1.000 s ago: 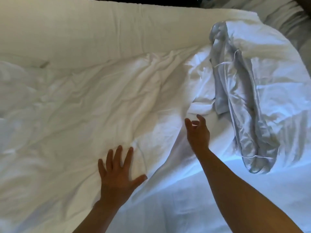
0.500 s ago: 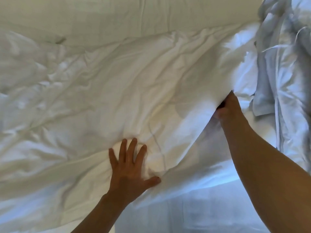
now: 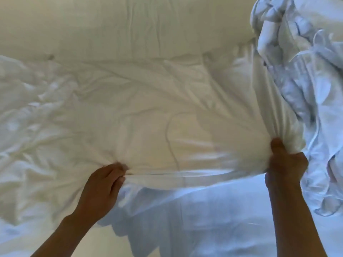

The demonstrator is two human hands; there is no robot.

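A wrinkled white sheet covers most of the bed in front of me. My left hand grips its near edge at lower centre-left, fingers curled round the bunched cloth. My right hand grips the same edge further right, thumb up over a gathered fold. Between the two hands the hem is pulled into a taut, straight line and lifted a little off the bed. Both forearms reach in from the bottom of the view.
A crumpled white and pale grey duvet is heaped along the right side. A long white pillow or bolster lies across the far edge. A bluish-white under-sheet shows below the lifted hem.
My left hand went from lying flat on the sheet to gripping its edge. My right hand took hold of the sheet and pulled it right, stretching the hem tight. The view shifted right.
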